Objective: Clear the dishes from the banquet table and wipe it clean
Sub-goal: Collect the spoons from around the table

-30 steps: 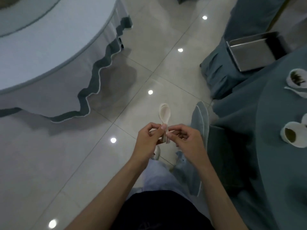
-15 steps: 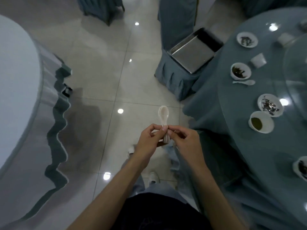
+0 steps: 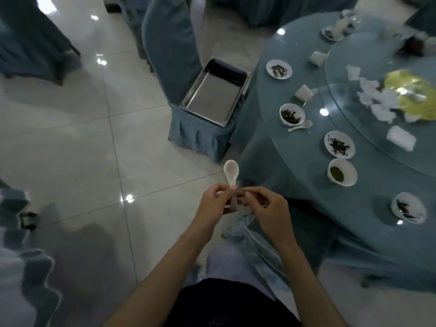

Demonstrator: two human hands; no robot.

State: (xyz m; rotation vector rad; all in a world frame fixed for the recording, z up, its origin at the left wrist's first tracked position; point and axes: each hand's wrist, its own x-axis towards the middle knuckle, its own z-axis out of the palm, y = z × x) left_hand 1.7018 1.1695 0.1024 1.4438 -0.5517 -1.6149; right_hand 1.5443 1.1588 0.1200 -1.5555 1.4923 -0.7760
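At the far left, a table draped in pale cloth with a wavy teal hem (image 3: pixel 30 274) cuts into the corner, and glossy floor tiles (image 3: pixel 70 149) spread beyond it. Further in stands a blue-covered chair (image 3: pixel 169 43) with a steel tray (image 3: pixel 212 95) resting on its seat. Below it, near the middle, the left hand (image 3: pixel 213 205) pinches the handle of a white spoon (image 3: pixel 231 172) between thumb and curled fingers, the bowl of the spoon pointing up and away. The right hand (image 3: pixel 267 210) meets it from the other side, its fingers curled and its fingertips pinching the same handle. The spoon hangs over the floor, just beside the edge of the banquet table (image 3: pixel 377 192). On that blue table sit a bowl of dark greens (image 3: pixel 292 114) with a second spoon (image 3: pixel 300 126) just beside it, a small plate (image 3: pixel 339 144), and a bowl of green liquid (image 3: pixel 342 172). Crumpled tissues (image 3: pixel 377 102) lie on the glass turntable (image 3: pixel 368 67) at the far right.
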